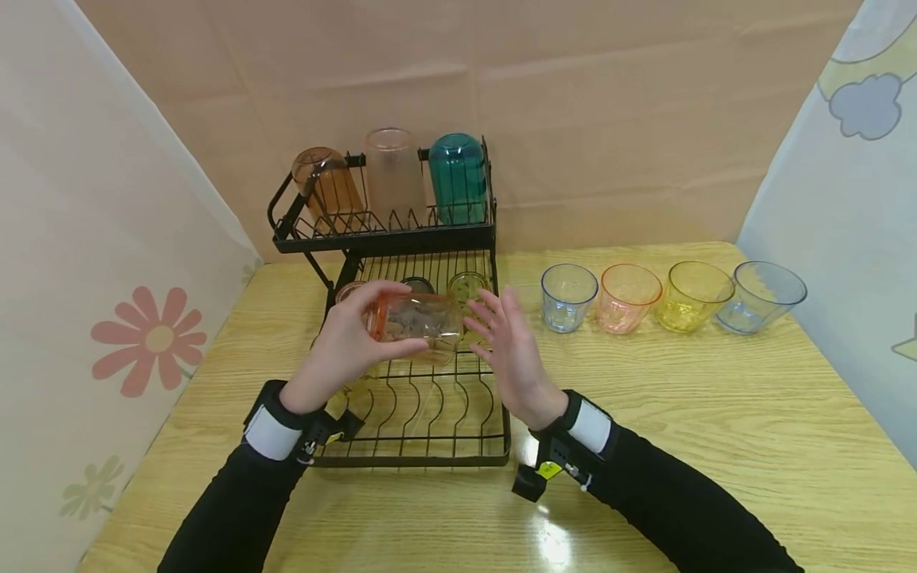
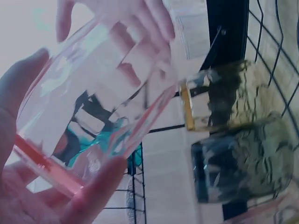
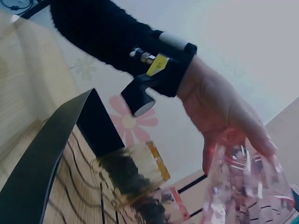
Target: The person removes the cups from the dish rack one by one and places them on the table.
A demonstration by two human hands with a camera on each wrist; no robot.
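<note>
My left hand (image 1: pixel 340 342) grips a clear pink drinking glass (image 1: pixel 423 322), tilted onto its side above the lower tier of a black dish rack (image 1: pixel 411 461). Thumb and fingers wrap the end with the orange-red band, as the left wrist view also shows. Straight-fingered, my right hand (image 1: pixel 516 362) is raised at the glass's other end, palm toward it. Behind the held glass, a yellow-green glass (image 1: pixel 469 285) and a dark grey glass (image 2: pixel 240 163) sit in the lower tier. Part of a yellow glass (image 3: pixel 133 172) shows under my left wrist.
On the upper tier stand a brown glass (image 1: pixel 325 187), a pale pink glass (image 1: pixel 394 175) and a teal glass (image 1: pixel 458 179), upside down. Right of the rack, a row of blue-rimmed (image 1: pixel 566 298), pink (image 1: pixel 626 302), yellow (image 1: pixel 688 298) and pale blue glasses (image 1: pixel 759 298) stands on the table.
</note>
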